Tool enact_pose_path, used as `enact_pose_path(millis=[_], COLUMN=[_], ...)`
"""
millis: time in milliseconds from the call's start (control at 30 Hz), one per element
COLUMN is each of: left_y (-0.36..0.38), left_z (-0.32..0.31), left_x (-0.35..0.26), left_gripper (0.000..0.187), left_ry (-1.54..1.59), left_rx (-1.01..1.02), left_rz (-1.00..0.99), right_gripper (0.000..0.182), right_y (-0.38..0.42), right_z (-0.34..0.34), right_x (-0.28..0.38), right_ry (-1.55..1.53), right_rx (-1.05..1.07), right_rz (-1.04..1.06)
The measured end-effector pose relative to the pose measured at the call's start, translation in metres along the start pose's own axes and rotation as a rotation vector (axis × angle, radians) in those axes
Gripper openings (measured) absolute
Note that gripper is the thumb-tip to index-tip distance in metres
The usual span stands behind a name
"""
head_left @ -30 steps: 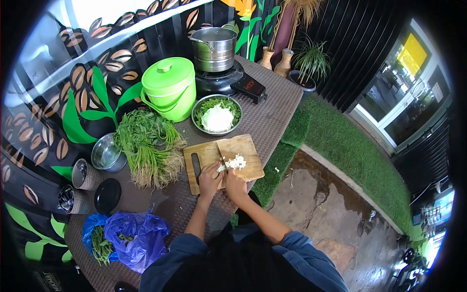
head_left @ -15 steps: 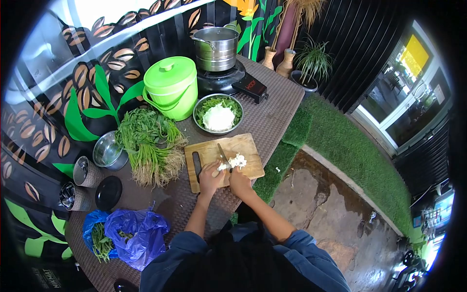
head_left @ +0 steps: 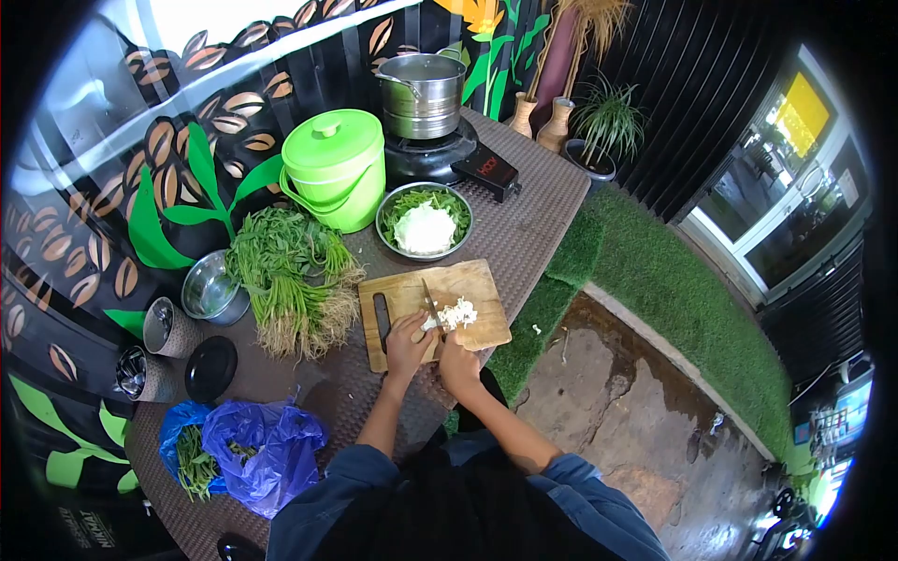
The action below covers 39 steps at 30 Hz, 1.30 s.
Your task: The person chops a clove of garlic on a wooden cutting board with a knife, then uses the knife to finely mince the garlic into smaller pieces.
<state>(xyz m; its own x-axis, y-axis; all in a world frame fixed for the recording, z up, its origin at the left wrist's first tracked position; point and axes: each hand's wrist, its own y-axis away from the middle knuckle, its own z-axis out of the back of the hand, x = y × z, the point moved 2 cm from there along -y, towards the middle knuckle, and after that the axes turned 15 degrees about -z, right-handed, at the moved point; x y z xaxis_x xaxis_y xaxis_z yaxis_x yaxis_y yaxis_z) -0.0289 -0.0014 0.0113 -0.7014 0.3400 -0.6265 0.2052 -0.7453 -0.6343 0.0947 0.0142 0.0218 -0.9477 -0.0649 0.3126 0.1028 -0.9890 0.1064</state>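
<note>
On a wooden cutting board [head_left: 398, 290], my right hand [head_left: 458, 365] is closed around the handle of a knife [head_left: 429, 296], its blade pointing away from me. My left hand [head_left: 407, 343] is closed, fingertips pressing a small white piece of food [head_left: 431, 323] against the board just left of the blade. Chopped white bits [head_left: 458, 313] lie in a small heap right of the knife. Beyond the board stands a metal bowl [head_left: 426, 254] with cut greens and a white mound in it. A large bunch of leafy greens with roots [head_left: 290, 271] lies to the left.
A lidded green bucket [head_left: 332, 168] and a steel pot [head_left: 423, 98] on a black stove [head_left: 430, 154] stand at the back. Left are a metal bowl [head_left: 213, 290], cups of cutlery [head_left: 168, 327], a black lid [head_left: 210, 368] and blue plastic bags [head_left: 267, 453]. The table's edge [head_left: 547, 252] runs along the right.
The view has shifted slightly. My right hand and the knife handle have moved a little toward me, and the chopped white heap shows more openly beside the blade.
</note>
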Motion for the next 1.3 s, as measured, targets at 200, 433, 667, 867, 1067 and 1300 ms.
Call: enact_pose_path(millis=[200, 433, 667, 867, 1067, 1300], left_y=[-0.001, 0.002, 0.001, 0.000, -0.003, 0.000], left_z=[0.000, 0.000, 0.001, 0.000, 0.001, 0.001], left_x=[-0.002, 0.001, -0.001, 0.003, -0.001, 0.000], left_gripper=[0.029, 0.029, 0.030, 0.029, 0.030, 0.031], left_ry=[-0.036, -0.035, -0.033, -0.015, -0.028, -0.012], left_rx=[-0.012, -0.002, -0.003, -0.014, -0.022, 0.009], left_rz=[-0.011, -0.025, -0.007, -0.022, -0.010, 0.012], right_gripper=[0.024, 0.022, 0.022, 0.030, 0.032, 0.039], right_y=[-0.008, 0.001, -0.001, -0.006, -0.005, -0.014], right_z=[0.026, -0.007, 0.014, -0.010, 0.019, 0.003], right_x=[0.002, 0.003, 0.001, 0.004, 0.005, 0.012], right_ry=[-0.047, -0.020, -0.020, -0.052, -0.072, -0.132], right_rx=[0.113, 0.031, 0.035, -0.046, 0.153, 0.163], right_rz=[0.025, -0.018, 0.095, 0.024, 0.015, -0.031])
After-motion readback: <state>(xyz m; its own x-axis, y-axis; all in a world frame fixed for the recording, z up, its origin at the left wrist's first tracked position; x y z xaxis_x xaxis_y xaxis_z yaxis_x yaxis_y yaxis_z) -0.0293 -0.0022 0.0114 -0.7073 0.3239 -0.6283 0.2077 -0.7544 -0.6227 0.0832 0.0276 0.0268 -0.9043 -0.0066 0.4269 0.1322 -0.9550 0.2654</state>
